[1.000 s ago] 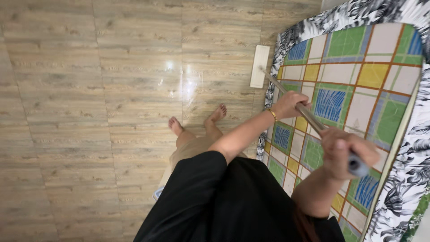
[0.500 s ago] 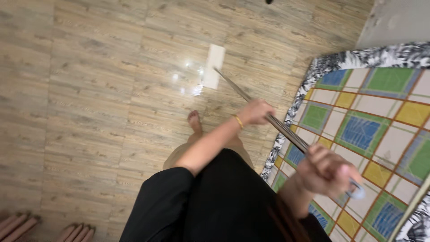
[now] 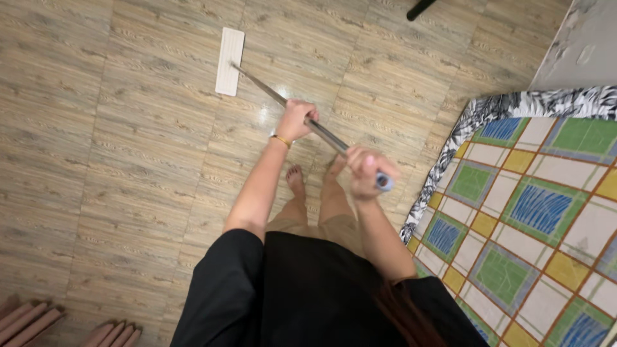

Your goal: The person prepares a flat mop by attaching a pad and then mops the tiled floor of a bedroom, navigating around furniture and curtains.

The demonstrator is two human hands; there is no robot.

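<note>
- On the wood-pattern floor (image 3: pixel 128 160), a person in a black top stands barefoot and works a flat mop (image 3: pixel 229 52) with both hands.
- Left hand (image 3: pixel 297 120): it grips the metal mop handle (image 3: pixel 302 115) about midway along its length, fingers curled tight around the shaft. A thin gold bangle (image 3: pixel 280 139) sits on that wrist.
- Right hand (image 3: pixel 362 169): it holds the upper end of the handle, fingers wrapped shut around it just below the blue-grey end cap (image 3: pixel 384 182), which pokes out of the fist. This hand is somewhat blurred.
- Mop: its pale rectangular pad lies flat on the floor well ahead of the feet, toward the upper left of the view; the handle runs from it on a slant, down and to the right, through both hands.
- Both bare feet (image 3: pixel 295 180) show below the handle, between the two arms, resting on the floor.
- To the person's right lies a bed (image 3: pixel 533 212) with a checked cover in green, blue, yellow and cream squares, edged by a black-and-white leaf-print border (image 3: pixel 450 154).
- A grey wall corner (image 3: pixel 578 45) rises beyond the bed.
- Some dark object (image 3: pixel 421 9) pokes in at the top edge; what it is cannot be told.
- Pinkish ribbed shapes (image 3: pixel 38 321) lie at the bottom left corner.
</note>
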